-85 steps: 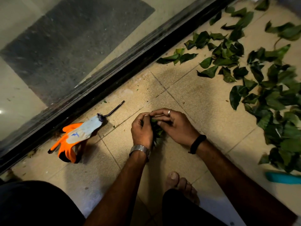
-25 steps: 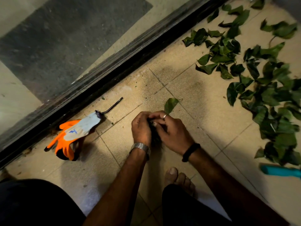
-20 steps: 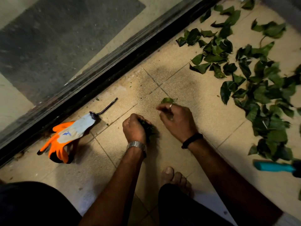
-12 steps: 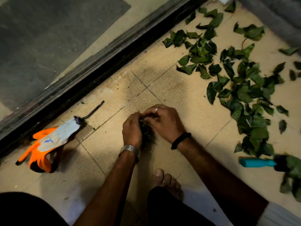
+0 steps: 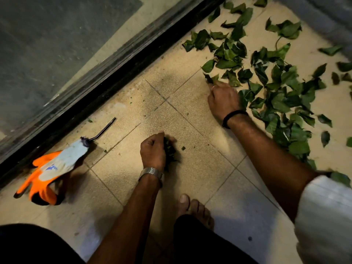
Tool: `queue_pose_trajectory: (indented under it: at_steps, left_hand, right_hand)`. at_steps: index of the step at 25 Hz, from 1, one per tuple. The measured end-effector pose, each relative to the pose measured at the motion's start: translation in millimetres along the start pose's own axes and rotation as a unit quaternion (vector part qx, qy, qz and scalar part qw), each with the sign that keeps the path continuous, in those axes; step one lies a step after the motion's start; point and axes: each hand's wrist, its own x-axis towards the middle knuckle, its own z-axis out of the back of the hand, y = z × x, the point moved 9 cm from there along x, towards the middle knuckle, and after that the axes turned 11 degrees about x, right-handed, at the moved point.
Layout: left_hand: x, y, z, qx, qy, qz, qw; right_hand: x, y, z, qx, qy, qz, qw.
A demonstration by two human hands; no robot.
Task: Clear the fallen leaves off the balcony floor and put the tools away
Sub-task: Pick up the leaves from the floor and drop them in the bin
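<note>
left hand (image 5: 153, 152): fingers curled tight around a wad of leaves (image 5: 170, 151), held low just over the tiles in the middle of the shot. Metal watch (image 5: 151, 171) on that wrist.

wad of leaves: dark green and crumpled, sticking out on the right side of the fist, a few small bits lying on the tile just beside it.

right hand (image 5: 223, 99): reached out up and to the right, at the near edge of the loose leaves (image 5: 280, 88). The fingertips are pinching at a leaf (image 5: 210, 78) on the floor (looks like a pinch, but it's blurry, so can't say how firm). Ring on one finger, black band (image 5: 233, 117) on the wrist.

loose leaves: loads of them, spread over the floor (image 5: 190, 168) on the right side, from the top edge down past the right forearm. Some overlap in a heap, some lie on their own further right.

glove (image 5: 48, 173): orange and white, lying on the tiles at the left, close to the black door track (image 5: 118, 73).

metal rod (image 5: 103, 129): thin, dark and bent, poking out from the cuff end of the glove towards the track.

foot (image 5: 194, 208): bare, toes on the tile below the left hand.

sleeve (image 5: 323, 216): white, on the right arm at the lower right edge.
</note>
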Motion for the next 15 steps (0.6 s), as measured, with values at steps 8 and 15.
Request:
queue_pose_trajectory:
  at_steps: [8,15]
  left_hand:
    - [-1,-9,-7,0.060,-0.025,-0.060,0.996]
    - [-6,-16,-33,0.055,-0.008,-0.105,0.993]
  right_hand:
    - [-191,78,-52,0.552,0.146,-0.055,0.819]
    - [-92,-40,33,0.139,-0.055,-0.032,0.988]
